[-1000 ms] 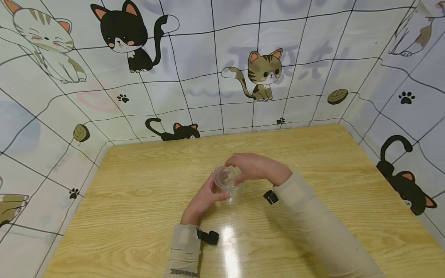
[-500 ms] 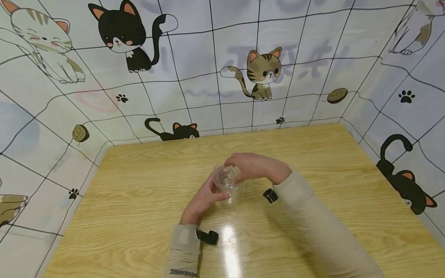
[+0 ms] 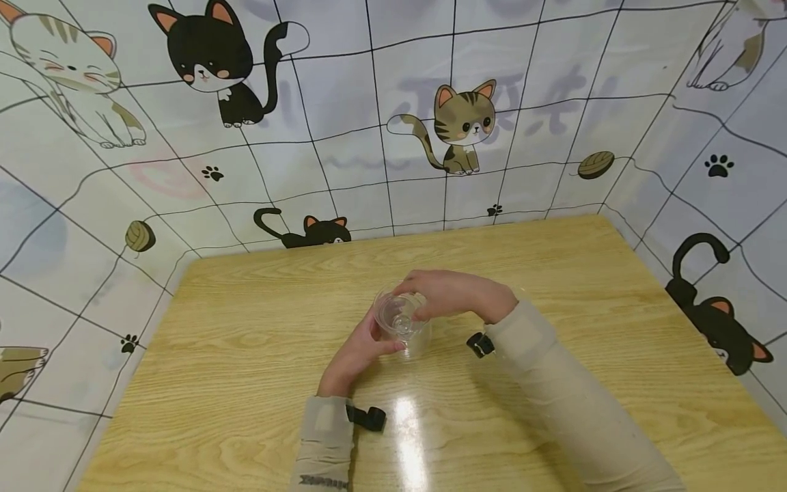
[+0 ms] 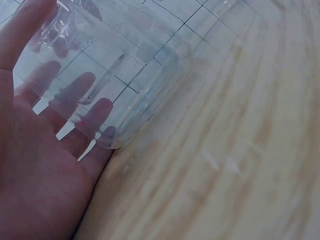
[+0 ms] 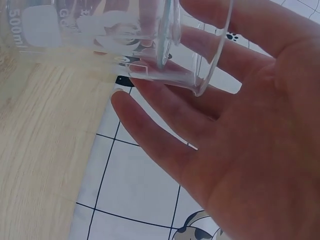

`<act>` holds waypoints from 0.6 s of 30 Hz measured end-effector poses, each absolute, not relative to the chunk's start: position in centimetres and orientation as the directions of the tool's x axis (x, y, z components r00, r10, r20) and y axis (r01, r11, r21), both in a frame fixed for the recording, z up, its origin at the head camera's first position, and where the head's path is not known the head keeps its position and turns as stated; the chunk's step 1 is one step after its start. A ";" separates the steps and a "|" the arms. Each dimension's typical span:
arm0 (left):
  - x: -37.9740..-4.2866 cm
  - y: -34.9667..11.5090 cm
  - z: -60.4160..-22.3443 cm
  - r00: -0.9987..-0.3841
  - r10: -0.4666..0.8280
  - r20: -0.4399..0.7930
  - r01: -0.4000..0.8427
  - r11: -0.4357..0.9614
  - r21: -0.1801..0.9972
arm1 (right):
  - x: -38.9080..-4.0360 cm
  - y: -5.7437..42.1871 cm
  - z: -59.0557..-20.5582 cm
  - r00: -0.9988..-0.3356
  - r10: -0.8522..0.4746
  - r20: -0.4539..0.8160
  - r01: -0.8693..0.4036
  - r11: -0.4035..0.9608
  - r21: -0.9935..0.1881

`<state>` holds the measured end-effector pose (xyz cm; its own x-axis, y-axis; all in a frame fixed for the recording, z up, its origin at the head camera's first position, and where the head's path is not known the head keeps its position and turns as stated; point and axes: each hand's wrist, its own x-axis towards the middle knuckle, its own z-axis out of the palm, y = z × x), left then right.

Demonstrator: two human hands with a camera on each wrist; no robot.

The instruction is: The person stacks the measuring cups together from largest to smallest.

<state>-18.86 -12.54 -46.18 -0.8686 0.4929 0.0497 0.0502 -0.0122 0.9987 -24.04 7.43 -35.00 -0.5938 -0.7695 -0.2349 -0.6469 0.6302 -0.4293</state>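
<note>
A clear glass beaker (image 3: 419, 342) marked 500ml stands on the wooden table, near its middle. My left hand (image 3: 363, 350) grips its left side, thumb on the near side and fingers spread behind the glass. In the left wrist view those fingers (image 4: 75, 95) show through the wall of the beaker (image 4: 145, 95). A smaller clear glass vessel (image 5: 163, 37) with its own rim shows inside the mouth in the right wrist view. From above, my right hand (image 3: 453, 295) holds at this inner rim with thumb and fingers. Other right fingers (image 5: 150, 120) extend past the beaker's outside.
The wooden table (image 3: 246, 328) runs back to a white wall cloth (image 3: 344, 102) printed with cats and black grid lines. Cloth also rises on the left and right. Black wrist straps (image 3: 369, 419) stick out beside both sleeves.
The head view has shifted slightly. Both hands keep their places on the glass, with only a tiny shift of the right hand.
</note>
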 end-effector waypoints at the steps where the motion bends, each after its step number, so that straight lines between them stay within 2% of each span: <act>1: -18.9 -12.6 -46.2 -0.869 0.493 0.047 0.047 -0.014 0.999 | -24.0 7.4 -35.0 -0.596 -0.767 -0.238 -0.643 0.633 -0.430; 18: -19.3 -12.8 -47.4 -0.872 0.489 0.020 0.019 -0.007 1.000 | -23.7 7.9 -35.7 -0.579 -0.790 -0.202 -0.660 0.599 -0.454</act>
<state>-19.31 -12.78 -47.44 -0.8722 0.4888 0.0199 0.0188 -0.0070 0.9998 -23.71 7.85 -35.70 -0.5786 -0.7902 -0.2018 -0.6595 0.5989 -0.4542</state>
